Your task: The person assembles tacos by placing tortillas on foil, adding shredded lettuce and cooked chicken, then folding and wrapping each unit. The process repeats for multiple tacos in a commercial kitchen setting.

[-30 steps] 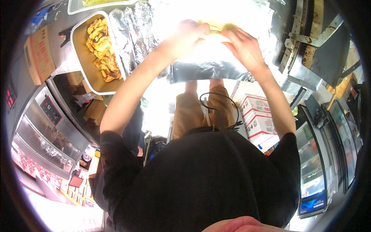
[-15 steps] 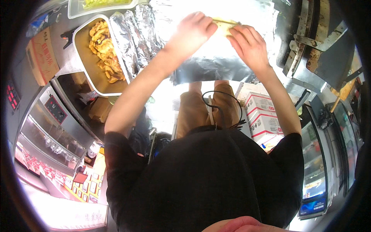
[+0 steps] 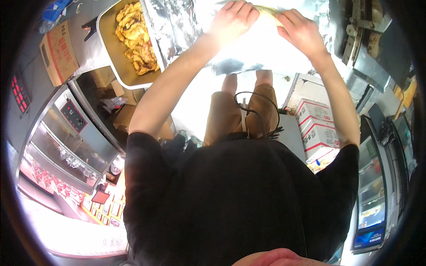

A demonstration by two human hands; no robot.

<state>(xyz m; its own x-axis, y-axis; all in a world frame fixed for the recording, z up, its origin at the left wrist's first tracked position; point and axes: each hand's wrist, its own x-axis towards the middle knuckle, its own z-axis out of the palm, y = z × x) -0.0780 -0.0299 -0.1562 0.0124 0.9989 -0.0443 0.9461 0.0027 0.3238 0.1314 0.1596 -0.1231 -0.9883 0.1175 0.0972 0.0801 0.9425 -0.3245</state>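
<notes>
My left hand [image 3: 235, 18] and my right hand [image 3: 302, 29] meet at a pale yellow rolled flatbread [image 3: 267, 15] near the top edge. The fingers of each hand curl over one end of it. Glare washes out much of the surface beneath, and the roll's far side is cut off or too bright to make out. Under the hands lies a sheet of foil [image 3: 228, 66], its near edge showing dark and shiny. To the left of my left forearm stands a deep metal tray [image 3: 114, 52] with browned cooked meat pieces [image 3: 135, 40] in it.
Crumpled foil [image 3: 174, 24] lies between the tray and my left arm. A cardboard box [image 3: 58, 53] sits farther left, above a glass-fronted cabinet [image 3: 66, 137]. At right are metal equipment [image 3: 359, 44], stacked white-and-red boxes [image 3: 317, 126] and a glass-doored fridge [image 3: 372, 186].
The view has shifted, so the counter sits higher in the picture and the tub of shredded greens has left it. Both hands stay on the flatbread, which shows as a thicker roll.
</notes>
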